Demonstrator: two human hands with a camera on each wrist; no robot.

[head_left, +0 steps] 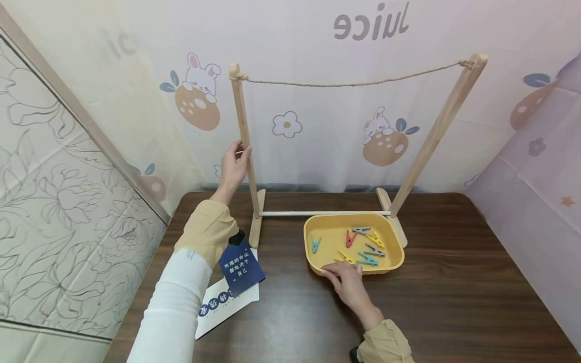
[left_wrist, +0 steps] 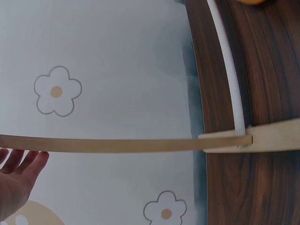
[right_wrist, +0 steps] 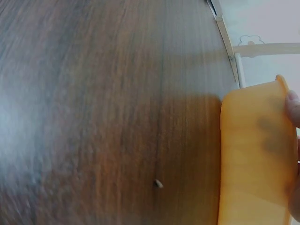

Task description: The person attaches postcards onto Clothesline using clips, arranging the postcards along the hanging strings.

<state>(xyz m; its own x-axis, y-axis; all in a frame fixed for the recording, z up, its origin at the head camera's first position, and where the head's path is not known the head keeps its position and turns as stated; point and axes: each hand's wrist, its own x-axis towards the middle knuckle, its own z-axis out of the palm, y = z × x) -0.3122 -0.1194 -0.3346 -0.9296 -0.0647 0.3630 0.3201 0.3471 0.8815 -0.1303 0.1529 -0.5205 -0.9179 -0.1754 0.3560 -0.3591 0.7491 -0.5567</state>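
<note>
The dark wooden tabletop (head_left: 454, 302) carries a wooden rack (head_left: 245, 141) with two posts and a string (head_left: 354, 83) stretched between their tops. The string is bare: no peg hangs on it, so by the look of things the pegging has not begun and all of it is left to do.

In front of the rack's right foot sits a yellow tray (head_left: 317, 262), with all the coloured pegs (head_left: 365, 244) in view lying loose inside it. Some cards (head_left: 236, 282) lie near the left foot.

The left hand (head_left: 234, 166) is up at the left post, fingers loosely curved, touching and steadying it rather than gripping. The right hand (head_left: 347, 280) rests flat on the tray's near rim, fingers relaxed beside a yellow peg (head_left: 345, 258) and holding nothing.
</note>
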